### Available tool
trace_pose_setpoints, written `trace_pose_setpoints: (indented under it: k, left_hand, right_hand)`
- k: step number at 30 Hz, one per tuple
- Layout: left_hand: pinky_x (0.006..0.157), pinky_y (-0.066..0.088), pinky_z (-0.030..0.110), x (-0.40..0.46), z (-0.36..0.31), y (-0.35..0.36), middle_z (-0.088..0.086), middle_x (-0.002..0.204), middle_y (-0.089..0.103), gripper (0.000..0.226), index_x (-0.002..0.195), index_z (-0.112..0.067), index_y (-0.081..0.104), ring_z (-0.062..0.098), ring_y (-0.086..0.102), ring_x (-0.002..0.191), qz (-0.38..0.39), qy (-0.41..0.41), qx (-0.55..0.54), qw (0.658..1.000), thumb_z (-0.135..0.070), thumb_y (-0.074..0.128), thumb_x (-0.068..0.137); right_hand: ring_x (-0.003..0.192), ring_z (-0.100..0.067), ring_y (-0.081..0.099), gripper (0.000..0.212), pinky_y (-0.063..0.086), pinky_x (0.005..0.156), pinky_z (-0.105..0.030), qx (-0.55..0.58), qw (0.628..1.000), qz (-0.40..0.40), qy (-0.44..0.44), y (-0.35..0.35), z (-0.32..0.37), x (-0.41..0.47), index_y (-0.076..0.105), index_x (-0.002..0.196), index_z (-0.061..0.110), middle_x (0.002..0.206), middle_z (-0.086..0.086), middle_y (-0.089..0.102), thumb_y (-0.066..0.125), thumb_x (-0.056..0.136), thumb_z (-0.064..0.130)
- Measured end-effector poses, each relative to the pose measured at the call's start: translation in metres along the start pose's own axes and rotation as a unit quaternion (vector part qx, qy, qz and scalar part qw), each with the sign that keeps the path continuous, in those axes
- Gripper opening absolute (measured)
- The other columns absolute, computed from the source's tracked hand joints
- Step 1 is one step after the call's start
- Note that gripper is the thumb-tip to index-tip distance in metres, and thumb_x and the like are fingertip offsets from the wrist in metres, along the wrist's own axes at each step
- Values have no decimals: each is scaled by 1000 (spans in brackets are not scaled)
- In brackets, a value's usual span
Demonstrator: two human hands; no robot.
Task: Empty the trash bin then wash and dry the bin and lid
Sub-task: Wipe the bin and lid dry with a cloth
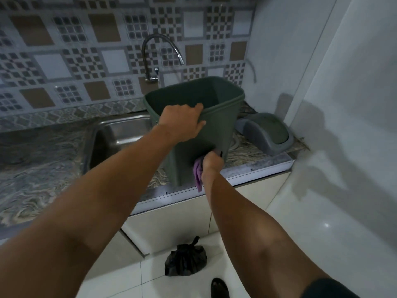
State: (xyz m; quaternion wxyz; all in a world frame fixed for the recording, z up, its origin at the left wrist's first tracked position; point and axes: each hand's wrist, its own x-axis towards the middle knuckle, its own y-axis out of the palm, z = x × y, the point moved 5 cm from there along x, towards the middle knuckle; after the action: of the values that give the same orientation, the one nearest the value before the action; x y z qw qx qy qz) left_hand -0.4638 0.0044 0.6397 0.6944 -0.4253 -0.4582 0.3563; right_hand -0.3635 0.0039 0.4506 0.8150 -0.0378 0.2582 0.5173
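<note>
A dark green trash bin (217, 108) stands tilted on the marble counter, its open mouth facing up and toward me. My left hand (182, 122) grips its near rim, thumb outside and fingers curled over the edge. My right hand (211, 162) holds a purple cloth (198, 174) against the bin's lower front side. The grey swing lid (266, 132) lies on the counter to the right of the bin, by the wall.
A steel sink (120, 134) sits left of the bin under a curved faucet (161, 54). The counter edge (247, 173) runs below the bin. A tied black trash bag (185, 261) lies on the white floor tiles, near a dark shoe (219, 288). A white wall closes the right side.
</note>
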Motion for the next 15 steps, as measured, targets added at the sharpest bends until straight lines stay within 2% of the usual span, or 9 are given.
trace_pose_setpoints:
  k: [1, 2, 4, 5, 7, 9, 11, 13, 15]
  left_hand:
    - [64, 44, 38, 0, -3, 0, 10, 98, 71, 46, 133, -19, 46, 36, 69, 86, -6, -9, 2, 1000, -54, 36, 105]
    - [64, 44, 38, -1, -4, -2, 11, 97, 72, 42, 129, -19, 48, 37, 69, 85, -14, -15, -2, 1000, -51, 34, 106]
    - [64, 44, 39, -5, -2, -3, 11, 95, 73, 39, 122, -18, 51, 36, 70, 82, -32, -15, -7, 999, -49, 31, 108]
    - [64, 46, 39, -8, 0, -3, 10, 93, 73, 38, 119, -18, 51, 36, 70, 81, -39, -8, -10, 999, -49, 31, 108]
    - [67, 50, 39, -11, 4, -1, 10, 92, 73, 38, 117, -18, 51, 35, 70, 80, -46, 12, -17, 999, -49, 31, 108]
    - [68, 50, 40, -13, 11, -1, 11, 94, 73, 37, 115, -18, 51, 36, 70, 81, -52, 28, -27, 998, -49, 33, 107]
    - [69, 51, 40, -12, 21, -1, 11, 94, 72, 37, 115, -19, 53, 36, 69, 81, -58, 37, -44, 997, -50, 35, 106]
    - [69, 52, 40, -10, 31, 2, 11, 91, 71, 36, 114, -19, 55, 35, 68, 79, -65, 47, -60, 995, -50, 38, 106]
    - [66, 49, 39, -6, 39, 4, 9, 88, 70, 36, 112, -19, 57, 34, 67, 76, -71, 51, -68, 994, -50, 39, 105]
  right_hand:
    - [109, -29, 68, 42, 51, 94, -33, -1, 999, -20, -40, -3, 6, -5, 66, 128, 2, 117, -15, 71, 40, 111, 31]
    - [111, -24, 69, 42, 50, 92, -27, 4, 996, -27, -88, -5, 14, -14, 68, 128, 3, 115, -14, 73, 43, 111, 32]
    - [98, -10, 71, 36, 48, 77, -14, 5, 976, -24, -215, -5, 33, -35, 73, 119, 7, 101, -7, 72, 48, 110, 31]
    - [99, -12, 69, 36, 49, 77, -15, -19, 955, -29, -293, -3, 42, -43, 73, 123, 8, 102, -6, 69, 49, 109, 31]
    - [111, -23, 61, 45, 50, 92, -25, -91, 909, -37, -404, 7, 48, -50, 69, 132, 9, 121, -13, 62, 49, 106, 39]
    - [125, -29, 55, 53, 48, 106, -39, -115, 902, -52, -412, 19, 38, -40, 65, 139, 15, 139, -15, 52, 46, 103, 50]
    - [142, -33, 44, 54, 42, 115, -52, -130, 900, -46, -413, 30, 22, -32, 57, 147, 20, 158, -15, 37, 44, 105, 51]
    - [153, -33, 29, 55, 34, 121, -54, -149, 894, -15, -422, 39, 13, -28, 44, 156, 25, 170, -9, 19, 39, 108, 50]
    - [157, -32, 18, 59, 23, 127, -47, -155, 906, 8, -395, 48, 8, -16, 33, 162, 21, 174, -9, 8, 37, 108, 46]
